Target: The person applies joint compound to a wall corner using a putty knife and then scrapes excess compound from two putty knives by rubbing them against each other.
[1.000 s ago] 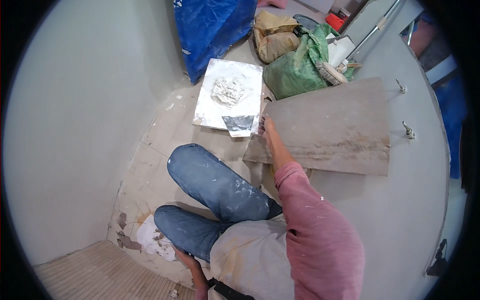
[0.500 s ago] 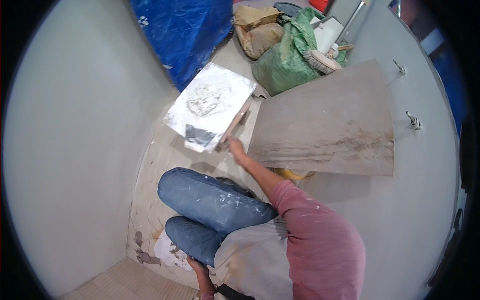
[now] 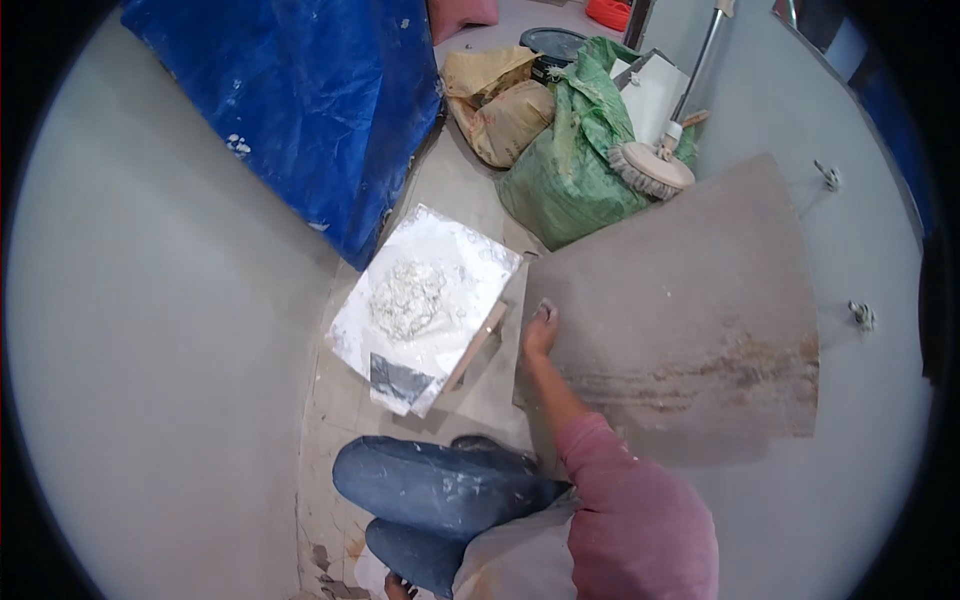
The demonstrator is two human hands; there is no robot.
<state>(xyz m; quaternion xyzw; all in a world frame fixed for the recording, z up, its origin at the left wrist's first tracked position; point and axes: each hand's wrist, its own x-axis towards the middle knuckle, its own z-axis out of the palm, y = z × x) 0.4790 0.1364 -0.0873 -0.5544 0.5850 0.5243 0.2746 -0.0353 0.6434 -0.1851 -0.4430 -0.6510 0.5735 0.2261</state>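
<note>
"Beyond the knees (image 3: pixel 375 475), what is positioned, and where?"

"White board (image 3: pixel 460 320): raised above the floor (image 3: pixel 490 395), bearing a white heap (image 3: pixel 408 300). Grey sheet (image 3: pixel 400 380): at the board's near end; exact kind not discernible. Brown panel (image 3: pixel 690 310): right of the board, separated from it by a strip of floor."

"Specify the board's orientation relative to the hands."

"Long axis: slanted, far right to near left. The board lies to the left of the right hand (image 3: pixel 541 328), which is the nearer hand and stands apart from the board's right edge."

"State of each hand?"

"Right: fingers partly curled, at the panel's left edge. No held item can be made out; contact with the panel cannot be confirmed. Left hand (image 3: pixel 398 588): beside the lower knee, largely cut off by the view's lower edge. Whether it is spread, closed or loaded cannot be told."
</note>
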